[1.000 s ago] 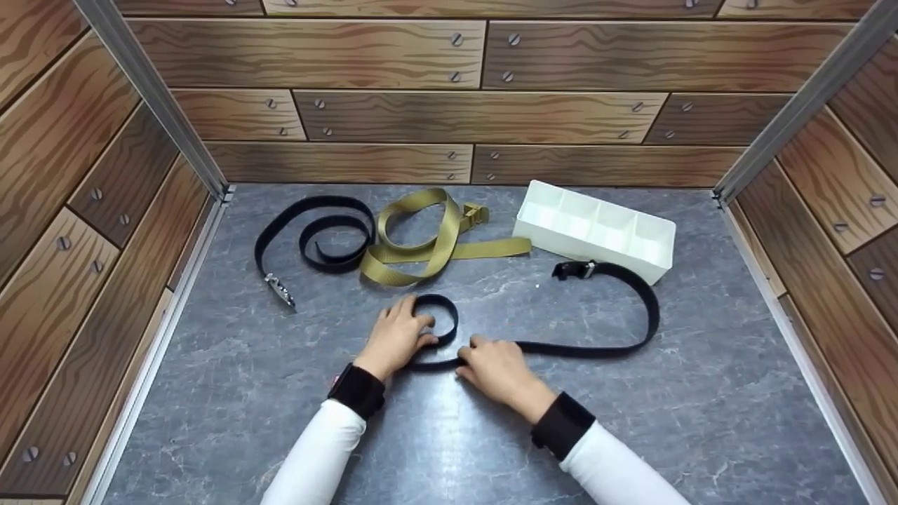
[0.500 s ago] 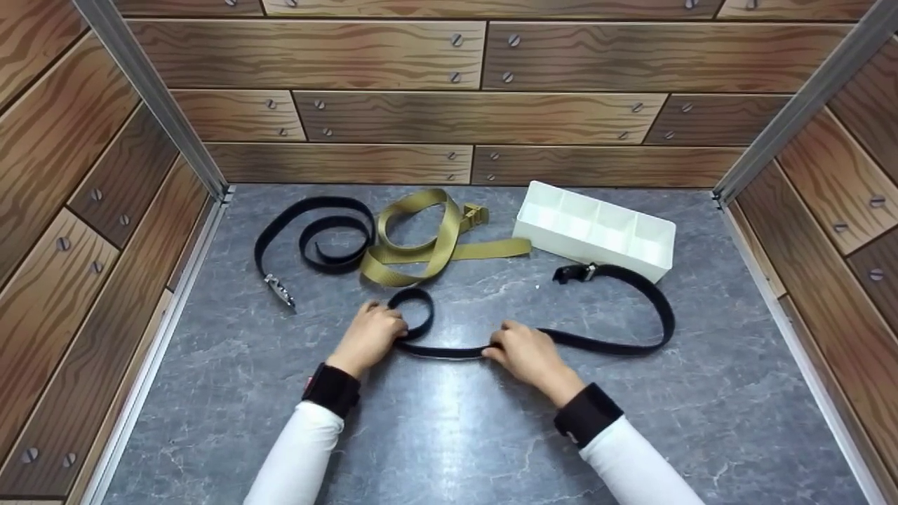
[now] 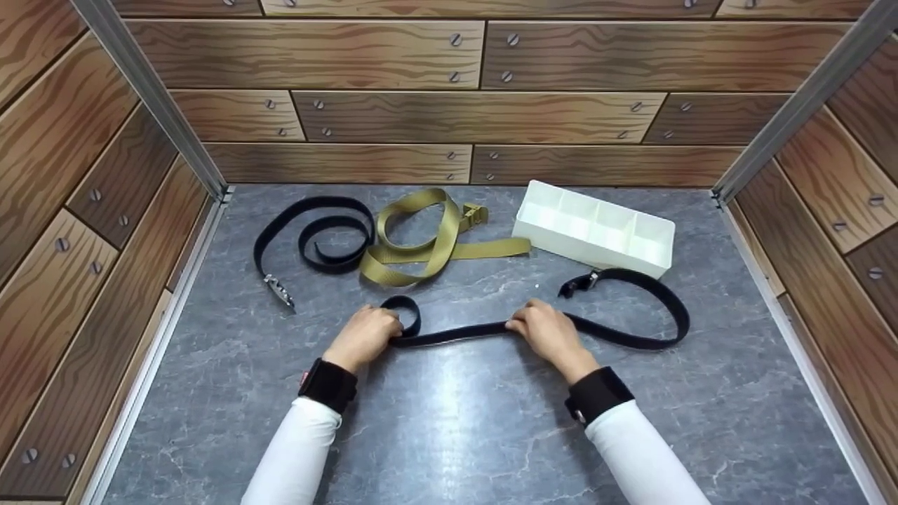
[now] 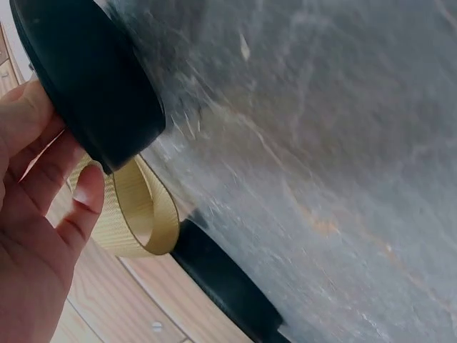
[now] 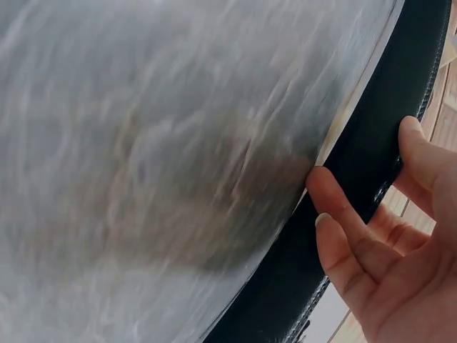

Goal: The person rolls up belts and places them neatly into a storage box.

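A black belt (image 3: 459,334) stands on edge on the grey surface in the head view. My left hand (image 3: 363,337) grips the small coil at its left end. In the left wrist view the thumb and fingers pinch the coil's lower edge (image 4: 107,86). My right hand (image 3: 551,333) holds the straight stretch farther right. In the right wrist view the thumb lies on one side of the black strap (image 5: 357,153) and fingertips on the other. Past that hand the belt curves round to its dark buckle (image 3: 577,283).
Behind the left hand lies another black belt (image 3: 319,202), loosely coiled, with a silver buckle (image 3: 279,290). An olive webbing belt (image 3: 449,235) is looped beside it. A white box with compartments (image 3: 586,251) stands at the back right. Wood-patterned walls (image 3: 393,116) enclose the surface.
My hands have moved apart, left hand leftward and right hand rightward and away. The belt between them is now longer and straighter, the left coil looks smaller, and the right curve has shifted right.
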Motion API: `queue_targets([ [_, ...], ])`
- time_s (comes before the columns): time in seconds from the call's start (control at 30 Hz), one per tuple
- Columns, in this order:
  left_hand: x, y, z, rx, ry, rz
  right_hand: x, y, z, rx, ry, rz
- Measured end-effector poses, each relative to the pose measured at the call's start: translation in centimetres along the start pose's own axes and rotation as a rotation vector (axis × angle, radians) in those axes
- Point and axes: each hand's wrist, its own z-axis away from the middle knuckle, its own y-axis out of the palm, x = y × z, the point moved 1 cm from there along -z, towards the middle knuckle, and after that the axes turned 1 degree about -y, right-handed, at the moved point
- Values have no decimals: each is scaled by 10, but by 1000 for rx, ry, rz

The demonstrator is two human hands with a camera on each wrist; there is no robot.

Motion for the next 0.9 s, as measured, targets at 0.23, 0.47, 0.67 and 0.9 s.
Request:
queue_targets([
  [0.23, 6, -4, 1, 12, -43, 25, -20, -8, -7, -21, 20, -22],
  [0.47, 2, -5, 1, 5, -47, -39, -26, -6, -9, -47, 46, 5],
  [0.67, -9, -2, 1, -45, 7, -138, -23, -2, -8, -83, 48, 20],
  [0.9, -13, -1, 4, -63, -88, -78, -22, 0, -7, -91, 31, 25],
])
